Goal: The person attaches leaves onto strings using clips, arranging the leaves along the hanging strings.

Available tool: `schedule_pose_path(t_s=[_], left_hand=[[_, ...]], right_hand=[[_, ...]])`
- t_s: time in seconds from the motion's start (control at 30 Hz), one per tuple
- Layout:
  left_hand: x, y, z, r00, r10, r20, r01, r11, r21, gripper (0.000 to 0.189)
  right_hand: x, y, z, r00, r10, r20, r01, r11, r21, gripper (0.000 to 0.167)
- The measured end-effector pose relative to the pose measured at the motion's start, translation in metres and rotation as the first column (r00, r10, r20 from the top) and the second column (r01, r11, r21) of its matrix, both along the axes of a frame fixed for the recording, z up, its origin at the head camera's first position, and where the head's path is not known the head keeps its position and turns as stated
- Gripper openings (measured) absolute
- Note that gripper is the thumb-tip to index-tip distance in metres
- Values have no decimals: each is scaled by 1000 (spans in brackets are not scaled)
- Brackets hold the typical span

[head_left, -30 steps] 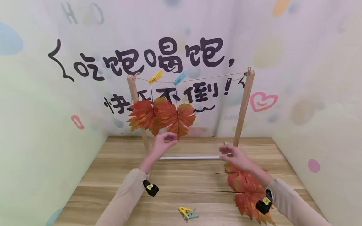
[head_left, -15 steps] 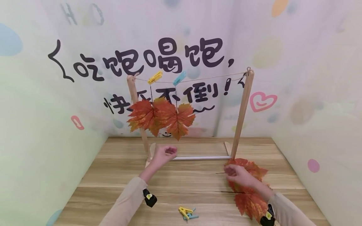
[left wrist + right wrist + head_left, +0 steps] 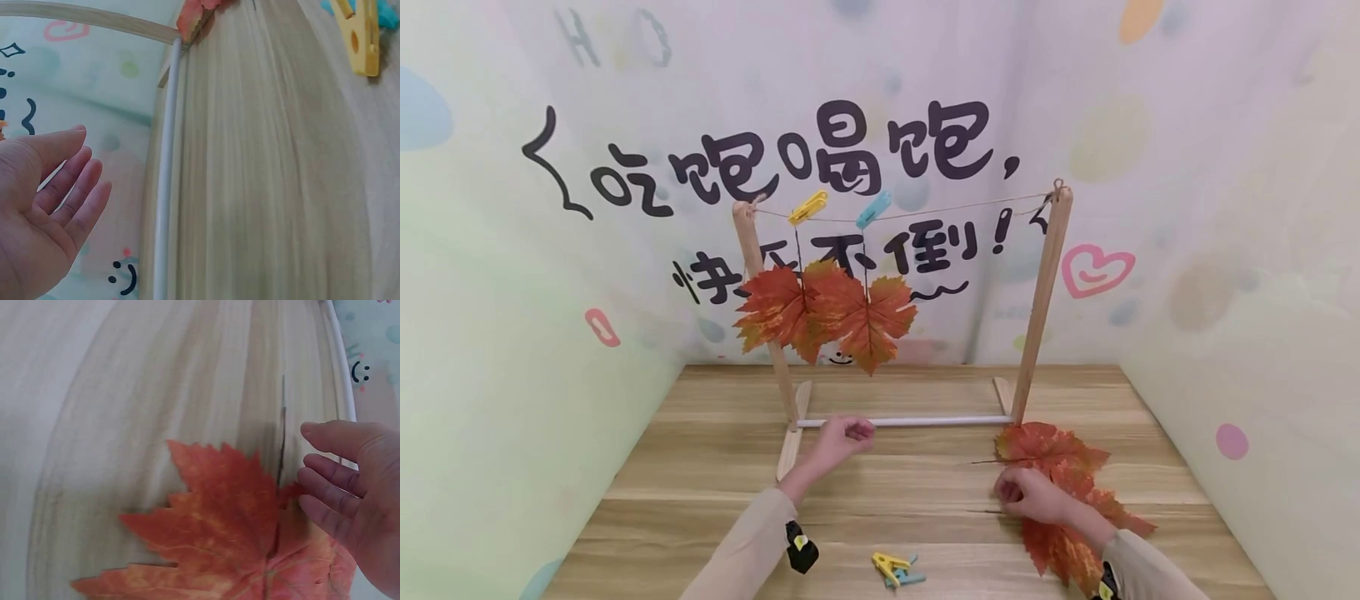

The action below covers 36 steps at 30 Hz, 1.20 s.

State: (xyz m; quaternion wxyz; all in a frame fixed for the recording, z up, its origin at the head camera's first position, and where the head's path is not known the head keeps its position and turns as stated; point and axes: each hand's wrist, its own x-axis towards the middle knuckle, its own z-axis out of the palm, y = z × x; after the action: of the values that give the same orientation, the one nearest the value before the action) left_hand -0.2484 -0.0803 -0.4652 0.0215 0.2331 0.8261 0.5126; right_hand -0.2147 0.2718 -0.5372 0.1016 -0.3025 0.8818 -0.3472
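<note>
My left hand point(image 3: 838, 443) is held in front of the rack's white rod point(image 3: 940, 421), its fingers relaxed and nothing in them, as the left wrist view also shows. Over the loose maple leaves point(image 3: 1067, 533) on the right of the table, my right hand point(image 3: 1033, 493) hovers with loosely bent fingers. In the right wrist view its fingertips are close beside the dark stem point(image 3: 282, 434) of one leaf point(image 3: 212, 515). Two more orange-red leaves point(image 3: 868, 321) hang by their stems from a string, one under a yellow clothespin point(image 3: 808, 207), the other under a blue clothespin point(image 3: 874, 209).
The wooden rack has a left post point(image 3: 765, 308) and a right post point(image 3: 1043, 308), with the string point(image 3: 958, 208) tied between their tops. Spare yellow and blue clothespins point(image 3: 891, 567) lie near the table's front. A printed cloth wall point(image 3: 1150, 167) stands behind.
My left hand has come down from the hanging leaf's tip to the level of the rod. My right hand has moved down from beside the right post to over the loose leaves.
</note>
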Motion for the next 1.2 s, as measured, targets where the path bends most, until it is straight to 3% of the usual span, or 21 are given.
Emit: schedule_pose_path(t_s=[0.17,0.43,0.8,0.83,0.97,1.03,1.07,1.2], left_hand=[[-8,-3,-31,1000,-16,9,16,1000,2,17],[0,0,-47,999,-25,32,25,1000,6,19],[13,1,-62,996,-77,40,77,997,-4,19],[5,-2,-80,995,-95,7,95,995,6,18],[8,-3,-82,992,-127,22,126,992,26,18],[10,-2,-82,990,-123,74,122,992,10,18],[20,1,-65,986,-106,130,108,994,-7,18],[24,2,-65,975,-108,192,120,991,-52,20]], right_hand=[[4,-1,-9,996,11,-84,-9,1000,17,17],[12,-7,-16,998,-23,-59,25,999,44,19],[12,-6,-16,998,5,-67,-1,999,49,21],[11,-6,-15,998,11,-68,-8,999,44,21],[9,-7,-8,997,27,-65,-25,999,30,20],[9,-8,-2,997,33,-75,-31,999,18,19],[9,-8,1,997,34,-72,-34,999,8,18],[7,-9,12,993,60,-105,-64,997,-37,18]])
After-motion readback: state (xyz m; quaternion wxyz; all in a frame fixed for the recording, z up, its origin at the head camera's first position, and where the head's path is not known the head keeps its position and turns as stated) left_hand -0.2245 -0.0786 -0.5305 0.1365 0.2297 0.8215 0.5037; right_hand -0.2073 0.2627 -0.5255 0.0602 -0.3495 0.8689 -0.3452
